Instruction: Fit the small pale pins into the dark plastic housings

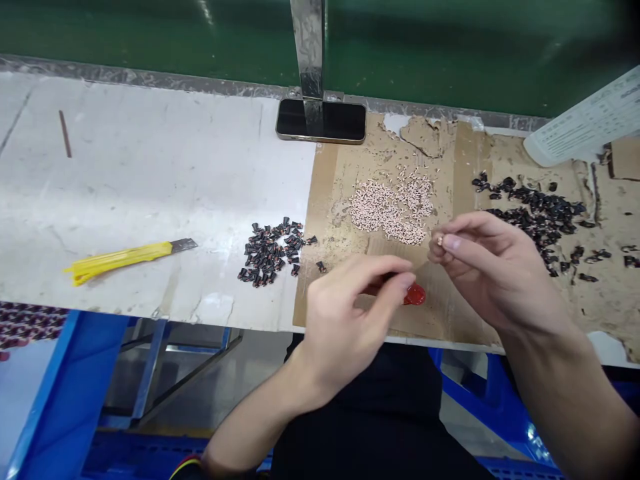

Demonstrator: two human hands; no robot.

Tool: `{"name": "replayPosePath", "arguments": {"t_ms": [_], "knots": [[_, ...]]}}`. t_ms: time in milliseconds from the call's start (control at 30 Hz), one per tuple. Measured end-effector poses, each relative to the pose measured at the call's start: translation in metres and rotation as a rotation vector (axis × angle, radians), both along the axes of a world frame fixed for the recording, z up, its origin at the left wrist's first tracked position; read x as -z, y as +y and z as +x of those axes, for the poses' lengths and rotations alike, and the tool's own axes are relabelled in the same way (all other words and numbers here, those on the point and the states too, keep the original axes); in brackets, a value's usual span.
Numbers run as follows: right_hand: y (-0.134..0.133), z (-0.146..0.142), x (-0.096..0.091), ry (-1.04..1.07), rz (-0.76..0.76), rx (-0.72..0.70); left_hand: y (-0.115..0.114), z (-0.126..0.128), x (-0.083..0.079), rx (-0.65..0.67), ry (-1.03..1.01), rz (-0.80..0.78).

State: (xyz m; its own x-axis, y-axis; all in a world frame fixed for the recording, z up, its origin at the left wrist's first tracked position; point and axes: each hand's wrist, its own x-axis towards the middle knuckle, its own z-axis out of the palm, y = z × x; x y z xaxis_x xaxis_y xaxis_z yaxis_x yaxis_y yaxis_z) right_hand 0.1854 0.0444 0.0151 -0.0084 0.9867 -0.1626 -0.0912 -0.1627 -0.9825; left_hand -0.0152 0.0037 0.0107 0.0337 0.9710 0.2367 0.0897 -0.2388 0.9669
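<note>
Right hand (493, 267): thumb and forefinger (450, 243) closed in a pinch on a small brass-coloured part (439, 240), held clear of the bench.
Left hand (345, 320): fingers (395, 270) curled and drawn together; whether anything is gripped cannot be told.

Located relative to the fingers:
- Red lump (415, 294): just below the left fingertips, on a cardboard sheet (450, 320).
- Heap of small pale pink parts (390, 203): just beyond the right fingertips.
- Scattered small black parts (537, 217): beyond the right fingers, near their knuckles.
- Smaller heap of black parts (267, 252): left of the left fingers.
- Yellow utility knife (125, 259): well left of both hands, on a white bench top (150, 187).
- Smartphone (321, 121): far beyond the fingers, lying screen up.
</note>
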Motion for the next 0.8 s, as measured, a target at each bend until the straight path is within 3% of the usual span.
{"name": "replayPosePath", "arguments": {"t_ms": [100,267,400,567,700,800], "knots": [[-0.013,-0.005,-0.008,0.15,-0.08,-0.052,0.004,0.015,0.0,-0.001,0.048,0.134],[-0.023,-0.011,-0.008,0.164,-0.067,-0.037,0.008,0.023,0.003,-0.021,0.089,0.214],[-0.013,-0.009,0.001,-0.013,0.038,0.031,0.019,0.024,0.008,-0.022,0.166,0.254],[0.017,-0.005,0.021,-0.391,0.219,0.184,0.028,0.024,0.013,-0.022,0.251,0.164],[0.029,-0.001,0.028,-0.574,0.306,0.174,0.028,0.022,0.017,-0.008,0.274,0.095],[0.03,0.004,0.024,-0.55,0.315,0.12,0.031,0.023,0.018,0.005,0.27,0.071]]}}
